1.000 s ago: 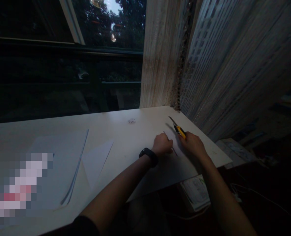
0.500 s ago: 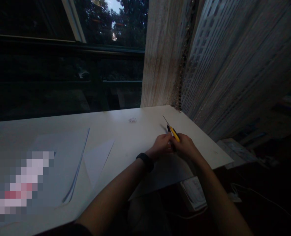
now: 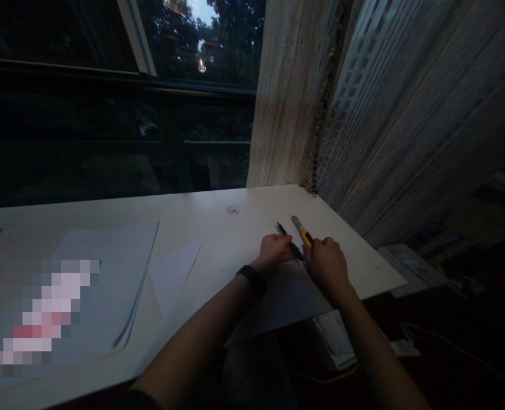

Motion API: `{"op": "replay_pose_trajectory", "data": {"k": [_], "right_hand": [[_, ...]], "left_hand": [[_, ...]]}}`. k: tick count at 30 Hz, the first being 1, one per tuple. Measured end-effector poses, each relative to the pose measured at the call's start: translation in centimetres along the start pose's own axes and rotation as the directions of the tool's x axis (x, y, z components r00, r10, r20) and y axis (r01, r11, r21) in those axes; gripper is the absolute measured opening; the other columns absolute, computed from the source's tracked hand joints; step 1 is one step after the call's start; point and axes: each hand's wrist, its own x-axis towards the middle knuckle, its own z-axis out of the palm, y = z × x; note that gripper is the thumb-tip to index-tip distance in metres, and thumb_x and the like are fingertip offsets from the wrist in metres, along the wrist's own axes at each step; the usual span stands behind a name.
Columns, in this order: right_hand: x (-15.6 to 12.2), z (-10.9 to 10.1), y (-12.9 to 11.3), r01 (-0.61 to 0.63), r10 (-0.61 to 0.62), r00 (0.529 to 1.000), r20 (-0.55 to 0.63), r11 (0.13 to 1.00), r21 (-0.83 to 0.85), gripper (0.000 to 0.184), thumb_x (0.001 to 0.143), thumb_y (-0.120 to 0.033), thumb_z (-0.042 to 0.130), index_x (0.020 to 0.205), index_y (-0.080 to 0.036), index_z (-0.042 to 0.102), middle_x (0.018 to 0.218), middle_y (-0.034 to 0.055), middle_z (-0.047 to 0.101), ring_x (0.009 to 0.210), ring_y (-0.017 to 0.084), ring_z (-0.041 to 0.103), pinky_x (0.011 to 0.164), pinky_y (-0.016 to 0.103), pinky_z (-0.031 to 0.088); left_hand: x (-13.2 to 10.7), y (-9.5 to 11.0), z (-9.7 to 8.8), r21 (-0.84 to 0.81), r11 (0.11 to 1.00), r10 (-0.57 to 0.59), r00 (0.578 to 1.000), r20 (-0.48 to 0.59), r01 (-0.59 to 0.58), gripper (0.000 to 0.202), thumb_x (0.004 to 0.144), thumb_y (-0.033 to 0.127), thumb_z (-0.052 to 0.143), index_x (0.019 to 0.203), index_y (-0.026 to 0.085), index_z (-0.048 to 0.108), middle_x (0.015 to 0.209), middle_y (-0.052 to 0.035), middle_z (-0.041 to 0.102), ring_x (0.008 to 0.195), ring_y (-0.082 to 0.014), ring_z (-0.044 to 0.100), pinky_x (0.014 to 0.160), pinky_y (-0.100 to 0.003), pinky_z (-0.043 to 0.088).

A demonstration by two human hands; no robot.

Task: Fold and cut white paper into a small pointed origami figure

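With 12 o'clock straight up the head view, toward the window, the relation that matters is between two slim things held almost side by side above the counter. The left hand has its grip closed on a black pen, or something shaped like one, thumb and fingers wrapped round its middle. Its long axis runs from about 11 o'clock at the far tip to 5 o'clock at the near end, and that near end points in at the fingers of the right hand; whether the two touch there, I cannot tell. The right hand's grip is closed too, around the rear part of a yellow and black utility knife, whose metal nose points out toward 11 o'clock, so knife and pen run roughly parallel with a narrow gap between their far ends. From the left grip the knife lies near 2 o'clock; from the right grip the pen lies near 10 o'clock, just beside it. The left hand is nearer the pen, the right nearer the knife. A pale sheet lies at 6 o'clock below both hands, a small pale scrap at 11 o'clock, and a pointed piece of paper toward 8 o'clock, well apart from either hand
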Motion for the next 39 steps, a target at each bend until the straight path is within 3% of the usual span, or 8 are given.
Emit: {"op": "replay_pose_trajectory", "data": {"k": [13,20,22,25,29,32,35,39], "right_hand": [[-1.5,-0.6,-0.6,0.197,-0.166,0.980,-0.114,0.907,0.372,0.032,0.086,-0.038,0.041,0.095,-0.016,0.062,0.088,0.0087,0.063,0.077,0.018,0.058,0.070,0.026,0.039],[-1.9,-0.4,-1.1,0.191,-0.174,0.977,-0.125,0.971,0.142,0.029,0.086,-0.030,0.039,0.092,-0.014,0.062,0.086,0.0104,0.062,0.082,0.021,0.055,0.071,0.029,0.037],[-2.2,-0.3,-1.1,0.151,-0.149,0.980,-0.132,0.988,0.007,0.031,0.086,-0.031,0.037,0.088,-0.012,0.063,0.083,0.0129,0.061,0.084,0.024,0.053,0.069,0.031,0.037],[-2.5,0.1,-0.8,0.129,-0.141,0.978,-0.152,0.988,-0.091,0.034,0.086,-0.033,0.037,0.084,-0.011,0.063,0.082,0.0157,0.059,0.085,0.028,0.050,0.067,0.034,0.037],[-2.5,0.3,-0.8,0.116,-0.133,0.971,-0.197,0.989,-0.096,0.037,0.084,-0.037,0.041,0.097,-0.009,0.061,0.086,0.0189,0.056,0.088,0.031,0.048,0.066,0.037,0.038],[-2.0,-0.1,-2.6,0.216,-0.209,0.957,-0.199,0.976,0.014,0.036,0.084,-0.035,0.041,0.102,-0.009,0.059,0.091,0.0182,0.057,0.091,0.030,0.049,0.074,0.039,0.039],[-1.2,-0.4,-7.0,0.412,-0.389,0.911,-0.140,0.871,0.267,0.032,0.083,-0.032,0.044,0.104,-0.011,0.059,0.098,0.0138,0.060,0.095,0.025,0.052,0.084,0.035,0.038],[0.5,-0.2,-14.7,0.622,-0.698,0.713,-0.061,0.591,0.513,0.039,0.082,-0.030,0.048,0.117,-0.012,0.052,0.118,0.0118,0.055,0.109,0.020,0.048,0.093,0.030,0.034]], "left_hand": [[-0.5,0.0,-0.4,0.070,0.993,0.091,0.996,-0.008,-0.090,0.016,0.073,0.019,0.064,0.072,0.012,0.050,0.058,0.0010,0.055,0.049,-0.0091,0.057,0.054,-0.025,0.051],[-1.7,0.5,-1.9,0.300,0.934,0.180,0.981,0.072,-0.193,0.027,0.077,0.030,0.059,0.093,0.009,0.056,0.085,-0.0094,0.063,0.066,-0.0135,0.062,0.060,-0.026,0.051],[-3.3,1.5,-3.3,0.549,0.775,0.306,0.946,0.105,-0.312,0.035,0.077,0.036,0.057,0.103,0.011,0.056,0.092,-0.0102,0.065,0.073,-0.0161,0.063,0.066,-0.028,0.051],[-7.0,3.5,-6.5,0.839,0.321,0.480,0.839,0.256,-0.439,0.035,0.080,0.040,0.052,0.104,0.016,0.059,0.101,-0.0085,0.064,0.091,-0.0198,0.060,0.084,-0.032,0.045],[-12.1,4.7,-11.8,0.988,-0.137,0.584,0.800,0.137,-0.070,0.038,0.082,0.042,0.047,0.107,0.015,0.057,0.116,-0.0148,0.056,0.110,-0.0300,0.049,0.091,-0.043,0.038],[-14.4,3.2,-14.9,0.951,-0.248,0.660,0.751,0.026,0.185,0.050,0.080,0.046,0.048,0.115,0.011,0.053,0.126,-0.0211,0.047,0.120,-0.0369,0.038,0.095,-0.052,0.030],[-15.2,0.8,-16.4,0.935,-0.274,0.648,0.762,0.007,0.224,0.057,0.082,0.049,0.044,0.121,0.009,0.049,0.129,-0.0226,0.045,0.122,-0.0377,0.036,0.097,-0.051,0.029],[-15.0,-1.4,-16.8,0.934,-0.274,0.671,0.741,0.016,0.228,0.052,0.087,0.044,0.034,0.127,0.012,0.044,0.134,-0.0188,0.041,0.127,-0.0352,0.030,0.100,-0.051,0.026]]}}
